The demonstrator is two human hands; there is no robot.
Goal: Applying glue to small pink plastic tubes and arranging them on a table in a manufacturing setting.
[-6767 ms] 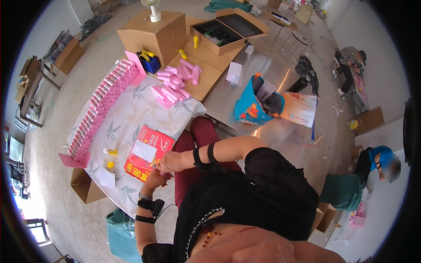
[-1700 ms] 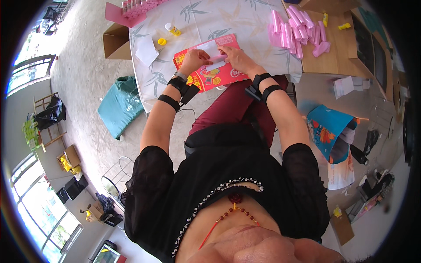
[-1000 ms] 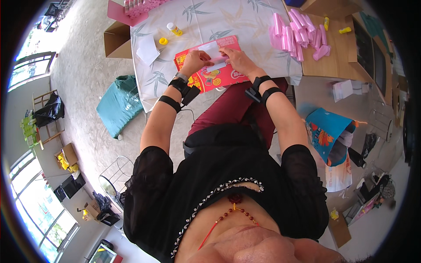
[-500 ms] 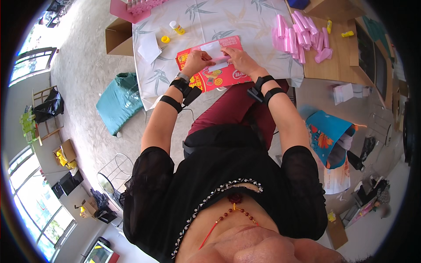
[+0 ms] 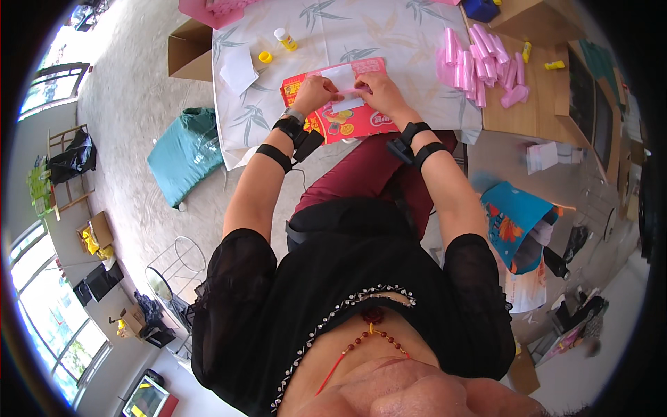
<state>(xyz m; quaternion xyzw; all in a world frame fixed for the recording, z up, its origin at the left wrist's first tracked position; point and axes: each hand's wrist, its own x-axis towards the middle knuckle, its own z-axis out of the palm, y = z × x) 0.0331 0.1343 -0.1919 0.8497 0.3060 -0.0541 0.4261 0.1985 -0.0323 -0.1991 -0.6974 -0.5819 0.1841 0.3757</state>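
A white sheet of paper (image 5: 338,74) lies on a flat red printed cardboard piece (image 5: 361,128) at the table's near edge. Across the paper runs a thin pink roll (image 5: 349,93), pinched near its left end by the fingers of my left hand (image 5: 314,94). My right hand (image 5: 382,94) closes its fingertips on the other end. Parts of the roll are hidden by my fingers. Beyond my left hand stands a white and yellow glue stick (image 5: 285,39), its yellow cap (image 5: 265,57) lying apart. Several white paper sheets (image 5: 238,71) rest at the left.
Many pink rolls (image 5: 479,64) are heaped at the right, across the tablecloth (image 5: 389,42) and a wooden surface (image 5: 504,119). Two yellow glue sticks lie beyond them. A pink box (image 5: 208,12) and a cardboard box (image 5: 191,52) sit at the left. A blue bag (image 5: 511,215) stands below right.
My right hand's fingers, more stretched out before, are now curled down onto the pink roll. My left hand remains at the other end. The whole view has shifted slightly.
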